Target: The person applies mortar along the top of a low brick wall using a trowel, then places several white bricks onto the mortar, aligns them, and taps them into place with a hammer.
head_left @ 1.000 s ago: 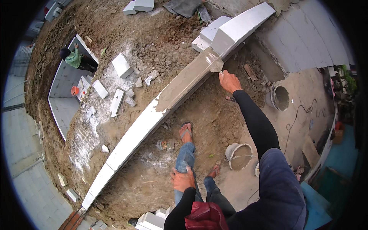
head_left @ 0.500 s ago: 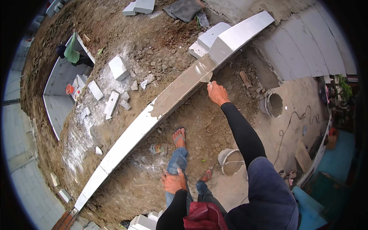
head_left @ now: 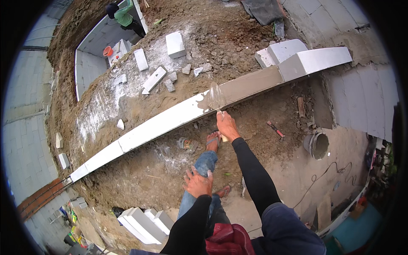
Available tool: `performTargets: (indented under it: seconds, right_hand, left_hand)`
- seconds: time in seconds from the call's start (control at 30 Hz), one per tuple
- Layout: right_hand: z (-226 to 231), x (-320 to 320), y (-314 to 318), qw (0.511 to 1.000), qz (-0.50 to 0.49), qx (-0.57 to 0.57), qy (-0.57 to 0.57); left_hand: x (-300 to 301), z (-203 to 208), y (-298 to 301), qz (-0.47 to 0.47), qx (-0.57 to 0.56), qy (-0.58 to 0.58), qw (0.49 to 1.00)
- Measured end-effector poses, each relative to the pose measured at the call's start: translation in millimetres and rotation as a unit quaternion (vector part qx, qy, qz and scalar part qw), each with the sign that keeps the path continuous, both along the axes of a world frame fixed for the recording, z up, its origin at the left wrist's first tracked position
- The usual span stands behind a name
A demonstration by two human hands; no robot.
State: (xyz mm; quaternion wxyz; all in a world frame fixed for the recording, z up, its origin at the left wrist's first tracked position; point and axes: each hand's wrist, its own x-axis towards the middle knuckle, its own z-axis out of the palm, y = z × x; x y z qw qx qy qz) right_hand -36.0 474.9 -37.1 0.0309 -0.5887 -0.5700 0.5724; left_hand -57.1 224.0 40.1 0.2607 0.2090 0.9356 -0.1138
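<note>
A trowel (head_left: 216, 98) is held at the low white wall (head_left: 161, 123), its blade blurred against the wet mortar (head_left: 250, 87) near the middle of the wall's top; how firmly it is pressed cannot be told. Its handle is grasped by the curled fingers of the right hand (head_left: 227, 126), which is placed just on the near side of the wall. The left hand (head_left: 198, 182) is laid, fingers released and spread, over a jeans-clad leg (head_left: 208, 163), also on the near side of the wall. The mortar is spread along the wall's top from about its middle to a taller white block (head_left: 316, 63) set at the wall's right end, and its ragged left edge is bordered by bare white. On the far side of the wall, loose pale blocks (head_left: 175, 44) are scattered over the soil, and beyond them a co-worker (head_left: 123, 18) in a green top is seen within a block-lined enclosure (head_left: 91, 55). On the near side, a hammer (head_left: 276, 129) and a grey bucket (head_left: 307, 144) are placed toward the wall's right end, while a pile of white blocks (head_left: 142, 227) is set well apart from the wall's left half.
</note>
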Motion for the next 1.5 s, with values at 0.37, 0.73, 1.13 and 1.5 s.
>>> performTargets:
  seconds: [0.37,0.73,1.13,1.5]
  right_hand:
    - [14.2,5.3,-63.6,0.972,0.211,0.098,-0.045]
    - [22.5,11.9,-37.0,0.972,0.184,0.108,-0.099]
    - [173.5,232.6,-19.8,0.912,-0.012,0.355,-0.205]
    - [214.8,54.6,327.9,0.671,0.346,0.552,-0.354]
  left_hand:
    - [-6.1,3.2,-20.1,0.035,-0.014,0.031,0.999]
    - [-30.7,-245.0,31.2,-0.075,0.160,-0.163,0.971]
    - [-6.1,-42.7,-24.7,0.040,-0.087,-0.098,0.990]
    - [-11.1,-2.3,26.3,0.012,0.034,-0.002,0.999]
